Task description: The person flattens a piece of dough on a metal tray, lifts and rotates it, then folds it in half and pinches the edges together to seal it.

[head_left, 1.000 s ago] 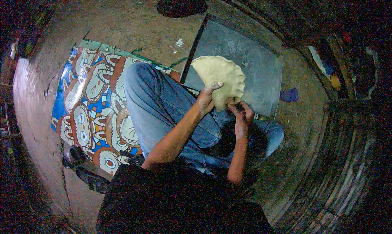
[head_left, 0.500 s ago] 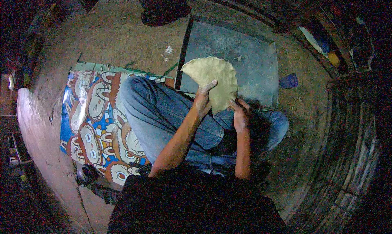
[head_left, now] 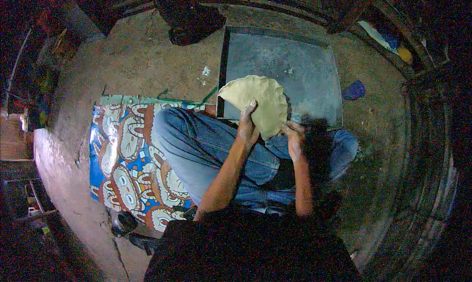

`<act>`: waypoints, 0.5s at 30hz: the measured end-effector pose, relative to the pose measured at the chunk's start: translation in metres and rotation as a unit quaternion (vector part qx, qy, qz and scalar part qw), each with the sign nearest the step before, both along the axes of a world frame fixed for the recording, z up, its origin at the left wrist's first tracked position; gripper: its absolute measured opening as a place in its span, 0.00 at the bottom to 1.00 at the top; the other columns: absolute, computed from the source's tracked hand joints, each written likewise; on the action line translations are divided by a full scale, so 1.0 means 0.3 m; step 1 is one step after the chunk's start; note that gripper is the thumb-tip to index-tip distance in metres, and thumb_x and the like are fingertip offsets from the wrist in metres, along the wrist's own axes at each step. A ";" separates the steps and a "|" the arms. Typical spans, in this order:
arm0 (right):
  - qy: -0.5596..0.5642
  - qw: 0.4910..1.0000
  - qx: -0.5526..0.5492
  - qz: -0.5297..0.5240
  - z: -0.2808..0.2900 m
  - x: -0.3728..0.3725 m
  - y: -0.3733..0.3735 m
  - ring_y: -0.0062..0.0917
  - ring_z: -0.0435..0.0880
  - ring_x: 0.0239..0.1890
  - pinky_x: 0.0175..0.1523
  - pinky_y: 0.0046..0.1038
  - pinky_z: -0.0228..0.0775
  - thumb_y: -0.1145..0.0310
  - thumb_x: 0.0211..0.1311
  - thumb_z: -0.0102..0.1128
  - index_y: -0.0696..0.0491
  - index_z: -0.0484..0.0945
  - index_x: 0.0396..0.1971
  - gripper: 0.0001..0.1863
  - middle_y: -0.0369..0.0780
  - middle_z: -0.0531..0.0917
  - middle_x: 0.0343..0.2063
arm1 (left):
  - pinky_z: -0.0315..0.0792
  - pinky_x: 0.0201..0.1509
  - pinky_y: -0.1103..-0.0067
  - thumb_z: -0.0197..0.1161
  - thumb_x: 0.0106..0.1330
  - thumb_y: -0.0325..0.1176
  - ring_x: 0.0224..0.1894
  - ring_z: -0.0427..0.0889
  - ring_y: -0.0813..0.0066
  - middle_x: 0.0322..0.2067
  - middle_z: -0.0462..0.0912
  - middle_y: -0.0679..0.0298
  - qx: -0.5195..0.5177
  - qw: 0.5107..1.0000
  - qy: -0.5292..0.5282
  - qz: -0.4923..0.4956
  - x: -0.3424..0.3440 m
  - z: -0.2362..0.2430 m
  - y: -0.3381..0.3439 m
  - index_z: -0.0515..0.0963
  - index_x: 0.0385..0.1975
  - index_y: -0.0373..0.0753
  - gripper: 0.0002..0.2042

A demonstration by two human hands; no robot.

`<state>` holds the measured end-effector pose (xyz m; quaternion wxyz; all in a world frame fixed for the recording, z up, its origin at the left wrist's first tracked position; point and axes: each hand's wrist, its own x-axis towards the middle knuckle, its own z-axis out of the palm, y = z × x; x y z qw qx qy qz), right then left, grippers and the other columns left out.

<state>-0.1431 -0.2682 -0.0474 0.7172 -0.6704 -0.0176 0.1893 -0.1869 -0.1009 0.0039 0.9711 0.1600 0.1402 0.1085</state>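
- Both hands have the grip on the pale flat disc [head_left: 258, 102]: my left hand [head_left: 247, 127] is closed on its lower left edge, thumb up the near face, and my right hand [head_left: 295, 139] pinches the lower right edge with fingers curled round it.
- I hold the disc raised and nearly upright above my knees, its top leaning out over the near edge of the grey slab [head_left: 305, 65] on the floor [head_left: 142, 55]; it touches nothing but my hands.
- It looks soft and thin, so I judge that a light, even pinch serves best; squeezing hard would likely dent or tear the rim.
- To work round it well, I would pass the edge from one hand to the other in short steps, never leaving it hanging from one hand.
- I would keep it clear of my jeans [head_left: 206, 149] and the patterned mat [head_left: 128, 169] at my left, which could mark it.
- If it must go down, the slab's middle looks flat and free; I would lower it flat rather than drop it.
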 end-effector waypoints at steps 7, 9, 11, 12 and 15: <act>0.076 0.996 0.055 -0.010 0.024 -0.013 0.040 0.22 0.80 0.35 0.46 0.24 0.69 0.72 0.50 0.67 0.59 0.80 0.28 0.08 0.37 0.83 0.30 | 0.64 0.63 0.61 0.55 0.64 0.45 0.58 0.71 0.56 0.57 0.70 0.54 -0.028 0.999 -0.037 0.007 0.006 -0.049 0.018 0.61 0.61 0.37 0.29; 0.057 0.997 0.035 0.024 0.027 -0.012 0.037 0.21 0.80 0.35 0.46 0.24 0.70 0.72 0.51 0.67 0.59 0.81 0.29 0.07 0.36 0.83 0.30 | 0.62 0.64 0.58 0.57 0.62 0.47 0.60 0.68 0.53 0.58 0.69 0.53 0.002 0.999 0.003 0.034 0.001 -0.012 0.014 0.59 0.63 0.37 0.32; 0.034 0.995 0.039 0.087 0.046 -0.015 0.032 0.21 0.80 0.35 0.46 0.24 0.70 0.73 0.51 0.66 0.59 0.81 0.30 0.07 0.36 0.83 0.30 | 0.61 0.65 0.58 0.58 0.61 0.48 0.60 0.68 0.53 0.58 0.69 0.54 -0.001 0.999 -0.008 0.034 0.000 0.002 0.020 0.59 0.62 0.38 0.32; 0.029 0.995 0.041 0.088 0.076 -0.020 0.042 0.21 0.80 0.34 0.44 0.24 0.71 0.74 0.53 0.65 0.60 0.81 0.30 0.06 0.36 0.83 0.30 | 0.61 0.65 0.58 0.58 0.61 0.48 0.60 0.68 0.53 0.58 0.69 0.54 -0.009 0.999 -0.016 0.034 0.001 0.001 0.025 0.59 0.62 0.38 0.32; 0.013 0.995 0.044 0.089 0.117 -0.025 0.057 0.21 0.80 0.33 0.41 0.23 0.71 0.75 0.55 0.62 0.60 0.80 0.31 0.05 0.37 0.83 0.30 | 0.61 0.65 0.58 0.58 0.60 0.48 0.60 0.68 0.54 0.59 0.69 0.55 -0.035 0.999 -0.022 0.032 0.005 -0.015 0.031 0.60 0.62 0.38 0.32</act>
